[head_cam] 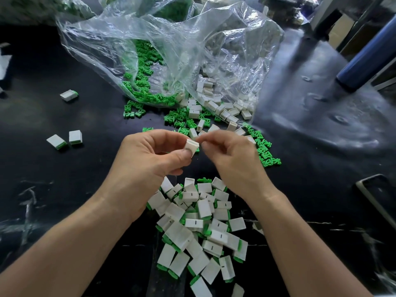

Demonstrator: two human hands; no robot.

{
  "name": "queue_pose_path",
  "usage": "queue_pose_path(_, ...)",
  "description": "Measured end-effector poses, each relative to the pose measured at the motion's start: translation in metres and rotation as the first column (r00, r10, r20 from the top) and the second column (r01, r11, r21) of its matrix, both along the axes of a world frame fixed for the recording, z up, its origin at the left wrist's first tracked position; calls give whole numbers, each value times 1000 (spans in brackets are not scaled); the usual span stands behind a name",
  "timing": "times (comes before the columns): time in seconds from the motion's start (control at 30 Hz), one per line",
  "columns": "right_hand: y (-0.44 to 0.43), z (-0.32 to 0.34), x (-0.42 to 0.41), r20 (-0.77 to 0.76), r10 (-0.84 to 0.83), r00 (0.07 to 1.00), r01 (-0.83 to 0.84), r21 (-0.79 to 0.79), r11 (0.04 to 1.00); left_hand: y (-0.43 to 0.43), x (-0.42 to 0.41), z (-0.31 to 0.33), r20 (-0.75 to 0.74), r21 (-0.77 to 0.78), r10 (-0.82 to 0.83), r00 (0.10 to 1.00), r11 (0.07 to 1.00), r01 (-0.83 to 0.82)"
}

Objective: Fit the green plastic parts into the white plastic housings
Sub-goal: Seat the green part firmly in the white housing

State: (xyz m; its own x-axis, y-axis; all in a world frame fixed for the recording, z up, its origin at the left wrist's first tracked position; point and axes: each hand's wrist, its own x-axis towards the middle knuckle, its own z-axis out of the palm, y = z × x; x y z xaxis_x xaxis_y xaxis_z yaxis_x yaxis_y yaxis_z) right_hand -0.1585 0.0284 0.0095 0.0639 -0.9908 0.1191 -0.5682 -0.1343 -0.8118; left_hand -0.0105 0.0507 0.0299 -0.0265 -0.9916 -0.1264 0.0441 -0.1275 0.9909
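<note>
My left hand pinches a white housing between thumb and fingers above the black table, with a bit of green showing at the housing's lower right. My right hand is just to its right, fingers curled and fingertips close to the housing; I cannot tell whether they hold anything. Loose green parts and empty white housings lie scattered beyond my hands. A pile of assembled white-and-green pieces lies between my forearms.
A crumpled clear plastic bag spills green parts and housings at the back. Three assembled pieces lie apart on the left. A dark blue cylinder and a phone-like object are on the right of the black table.
</note>
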Motion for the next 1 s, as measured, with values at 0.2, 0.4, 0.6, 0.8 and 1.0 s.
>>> queue_pose_path(0.2, -2, -9, 7, -485, 98, 869, -97, 27, 995, -1, 2, 1, -10, 15, 19, 1000, 1000, -19)
queue_pose_path(0.4, -3, -7, 8, -424, 31, 905, -26, 19, 999, -2, 2, -2, -2, 36, 29, 1000, 999, -29)
queue_pose_path(0.6, -2, -5, 5, -423, 28, 906, -40, -19, 999, -2, 3, -2, -4, 33, 23, 1000, 999, -23)
queue_pose_path(0.8, -6, -5, 0, -402, 20, 915, -1, 48, 999, -2, 3, -1, -3, 42, 17, 1000, 999, -17)
queue_pose_path(1.0, -3, 3, -8, -35, -36, 999, 37, 37, 999, -1, 1, 1, -48, 91, 4, 999, 996, 1)
